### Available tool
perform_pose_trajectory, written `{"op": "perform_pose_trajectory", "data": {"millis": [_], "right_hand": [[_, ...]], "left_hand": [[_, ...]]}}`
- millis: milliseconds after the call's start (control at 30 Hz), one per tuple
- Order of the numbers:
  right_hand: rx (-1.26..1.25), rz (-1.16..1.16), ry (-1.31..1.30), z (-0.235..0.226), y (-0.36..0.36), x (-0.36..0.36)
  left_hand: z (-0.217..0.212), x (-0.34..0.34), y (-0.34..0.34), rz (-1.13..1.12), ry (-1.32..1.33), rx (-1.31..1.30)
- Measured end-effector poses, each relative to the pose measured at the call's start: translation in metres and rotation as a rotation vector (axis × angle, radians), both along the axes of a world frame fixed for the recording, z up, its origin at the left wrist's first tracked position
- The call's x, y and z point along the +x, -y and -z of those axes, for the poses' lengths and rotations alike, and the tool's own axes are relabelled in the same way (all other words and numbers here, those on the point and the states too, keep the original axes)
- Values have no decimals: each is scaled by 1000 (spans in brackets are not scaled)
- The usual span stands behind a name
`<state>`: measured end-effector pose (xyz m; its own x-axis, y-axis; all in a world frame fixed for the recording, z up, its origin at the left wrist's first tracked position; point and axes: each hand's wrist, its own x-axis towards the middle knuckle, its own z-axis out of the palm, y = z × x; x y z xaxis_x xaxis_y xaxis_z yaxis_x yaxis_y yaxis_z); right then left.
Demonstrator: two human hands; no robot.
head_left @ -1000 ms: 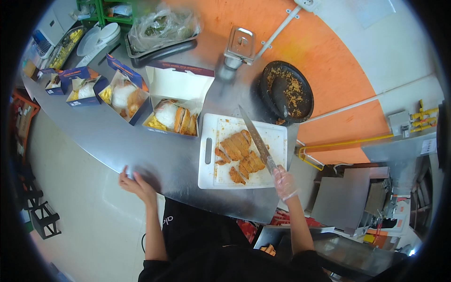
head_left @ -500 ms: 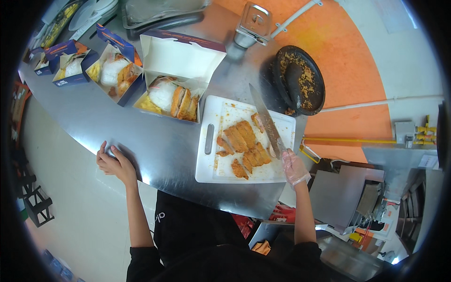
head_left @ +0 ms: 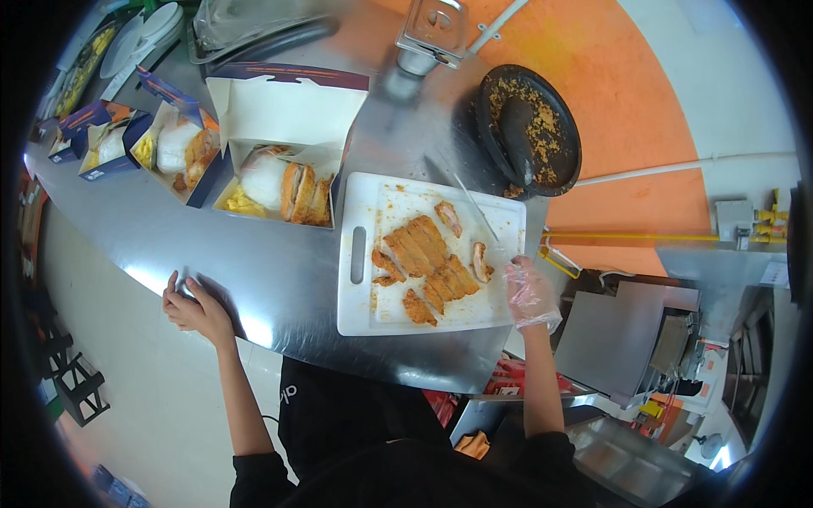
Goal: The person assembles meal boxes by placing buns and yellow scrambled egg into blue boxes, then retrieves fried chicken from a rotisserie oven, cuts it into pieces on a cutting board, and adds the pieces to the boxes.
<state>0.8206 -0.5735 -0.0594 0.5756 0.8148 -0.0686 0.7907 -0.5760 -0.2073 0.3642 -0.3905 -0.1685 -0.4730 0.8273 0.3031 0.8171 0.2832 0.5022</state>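
My right hand (head_left: 531,294), in a clear plastic glove, grips a knife (head_left: 477,207) at the right edge of a white cutting board (head_left: 357,317). The blade shows as a thin line, turned nearly edge-on above the board. Sliced pieces of breaded fried cutlet (head_left: 428,254) lie on the board, some side by side in rows. One end piece (head_left: 482,263) lies close to the knife, and another piece sits farther up. My bare left hand (head_left: 197,311) is at the table's near edge, holding nothing visible, its fingers loosely curled and apart.
Left of the board, an open meal box (head_left: 292,114) holds rice, egg and cutlet slices; several smaller-looking boxes continue leftward. A black round pan (head_left: 569,161) with brown crumbs stands behind the board. A lidded steel container (head_left: 432,32) and a metal tray (head_left: 254,38) are farther back.
The knife has turned from showing its broad side to nearly edge-on, and the end piece beside it has come into sight. The whole view has shifted slightly. My left hand stays by the table edge.
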Motion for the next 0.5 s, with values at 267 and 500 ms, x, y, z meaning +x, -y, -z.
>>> {"op": "perform_pose_trajectory", "data": {"millis": [267, 500], "right_hand": [[85, -43, 240, 19, -3, -7], [165, -405, 36, -22, -59, -49]], "left_hand": [[3, -1, -1, -15, -23, -25], [4, -2, -2, -48, -35, -47]]}}
